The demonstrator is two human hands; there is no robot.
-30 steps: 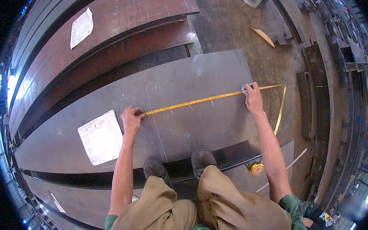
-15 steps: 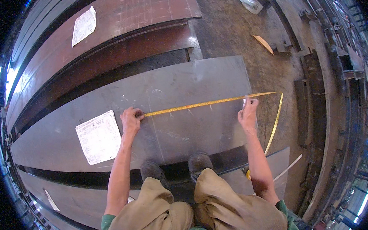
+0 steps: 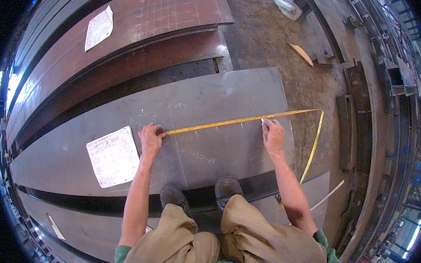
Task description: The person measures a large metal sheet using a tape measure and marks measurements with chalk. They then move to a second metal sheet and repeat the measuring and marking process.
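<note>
A yellow tape measure lies stretched across a grey steel plate. My left hand is closed on the tape's left end, at a long chalk line across the plate. The blade runs past the plate's right edge, then bends sharply back toward me. In my right hand, a small white piece of chalk is pinched with its tip against the tape's near edge. Several short chalk ticks stand along that edge, between my hands. Chalk writing, too faint to read, is also on the plate.
Printed sheets lie left of my left hand. Beyond a dark gap are reddish steel plates with another sheet. Steel beams line the right side. A wood scrap and clear plastic lie on the floor.
My right hand has moved left along the tape, from the plate's right edge to a spot farther in. My left hand stays at the tape's end.
</note>
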